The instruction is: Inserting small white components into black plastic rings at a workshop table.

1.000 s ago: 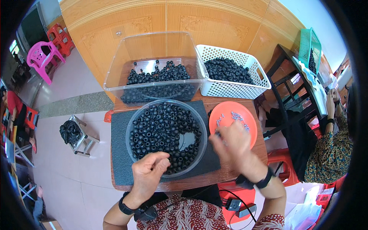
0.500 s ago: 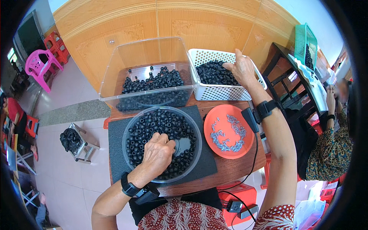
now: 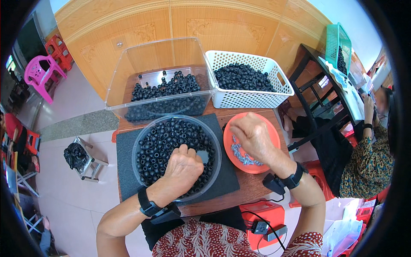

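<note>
My left hand point(image 3: 184, 168) reaches into a round clear tub point(image 3: 220, 147) full of small black bead-like rings point(image 3: 158, 143). Its fingers curl down among the rings, their tips hidden from view. Over an orange plate point(image 3: 275, 143) my right hand point(image 3: 252, 138) is closed in a pinch. Anything between those fingertips is too small or hidden to make out. Small silvery metal pieces point(image 3: 245, 160) lie scattered on the plate, partly covered by this hand.
A clear rectangular bin point(image 3: 115, 96) and a white perforated basket point(image 3: 244, 100), both holding black pieces, stand at the back. A dark mat point(image 3: 229, 182) lies under the tub. A person point(image 3: 364, 167) sits at the right by a black table; a stool point(image 3: 92, 160) stands left.
My right hand has come out of the white basket toward me and now hovers over the orange plate. The left hand has shifted slightly right inside the round tub.
</note>
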Motion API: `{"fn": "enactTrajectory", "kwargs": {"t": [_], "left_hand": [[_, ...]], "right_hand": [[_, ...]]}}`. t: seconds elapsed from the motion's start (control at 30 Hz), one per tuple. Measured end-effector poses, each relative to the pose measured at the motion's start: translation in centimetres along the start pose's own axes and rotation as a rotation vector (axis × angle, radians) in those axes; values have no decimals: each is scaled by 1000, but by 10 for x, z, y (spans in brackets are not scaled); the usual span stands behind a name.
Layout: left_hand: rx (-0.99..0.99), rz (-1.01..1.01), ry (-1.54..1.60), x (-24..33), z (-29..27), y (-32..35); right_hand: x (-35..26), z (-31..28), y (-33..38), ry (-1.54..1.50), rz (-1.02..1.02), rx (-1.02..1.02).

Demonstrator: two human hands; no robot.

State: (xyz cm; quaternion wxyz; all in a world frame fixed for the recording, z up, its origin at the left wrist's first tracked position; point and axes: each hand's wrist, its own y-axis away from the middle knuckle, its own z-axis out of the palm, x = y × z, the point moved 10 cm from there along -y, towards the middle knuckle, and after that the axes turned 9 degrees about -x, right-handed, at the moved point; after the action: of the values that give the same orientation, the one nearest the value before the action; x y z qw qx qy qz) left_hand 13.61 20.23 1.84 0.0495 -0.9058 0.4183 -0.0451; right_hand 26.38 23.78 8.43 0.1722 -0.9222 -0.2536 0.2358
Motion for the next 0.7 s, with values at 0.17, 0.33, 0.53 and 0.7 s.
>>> {"fn": "enactTrajectory", "kwargs": {"t": [0.17, 0.33, 0.53, 0.7], "left_hand": [[-35, 31, -30, 6, 5, -3], [-45, -39, 27, -7, 10, -2], [247, -203, 557, -42, -34, 45], [243, -402, 856, -59, -28, 93]], "right_hand": [[-17, 15, 21, -125, -8, -63], [-33, 34, 29, -232, -48, -94], [-47, 61, 24, -246, -93, -155], [-68, 90, 12, -132, -165, -276]]}}
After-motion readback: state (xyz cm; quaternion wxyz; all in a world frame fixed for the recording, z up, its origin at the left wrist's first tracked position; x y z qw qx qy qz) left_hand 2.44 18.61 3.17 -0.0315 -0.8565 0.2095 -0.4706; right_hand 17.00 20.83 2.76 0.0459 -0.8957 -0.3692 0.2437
